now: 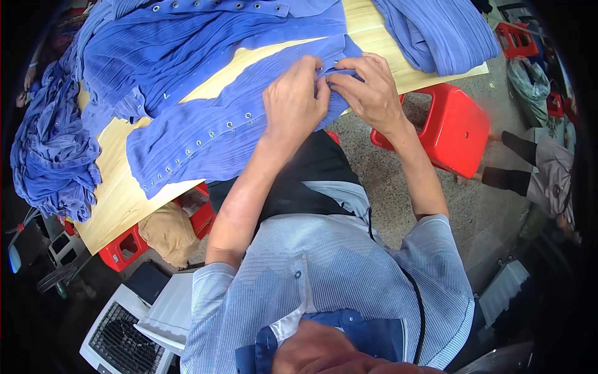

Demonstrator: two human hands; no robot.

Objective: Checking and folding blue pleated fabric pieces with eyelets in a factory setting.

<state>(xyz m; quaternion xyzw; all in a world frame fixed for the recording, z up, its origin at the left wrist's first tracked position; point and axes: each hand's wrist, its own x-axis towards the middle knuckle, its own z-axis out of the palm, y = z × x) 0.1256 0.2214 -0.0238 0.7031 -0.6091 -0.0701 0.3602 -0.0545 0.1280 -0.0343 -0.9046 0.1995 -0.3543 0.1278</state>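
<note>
Both hands meet over the near edge of a wooden desk point(118, 187), working one spot on a blue pleated garment point(212, 134). The left hand point(294, 100) is curled, knuckles up, its fingertips pinching the cloth at the garment's right end. The right hand point(367, 87) sits just beside it, touching it at the fingertips, and is likewise closed in a pinch on the same fold of fabric (what exactly lies between the fingers is hidden by them).

From the hands the garment stretches away to the left and slightly toward the person, lying flat on the desk, with a row of small metal eyelets point(205, 138) running along its length. The pinched end lies directly under the fingertips, at the desk's edge.

Beyond the left hand, further out on the desk, lie more blue pleated pieces point(187, 50), overlapping one another. Far out to the left of the left hand a crumpled heap of the same blue cloth point(53, 149) hangs over the desk's end. Beyond the right hand and to its right, another folded blue piece point(436, 31) lies on the desk.

Just to the right of the right hand, lower down on the floor, stands a red plastic stool point(455, 128).
</note>
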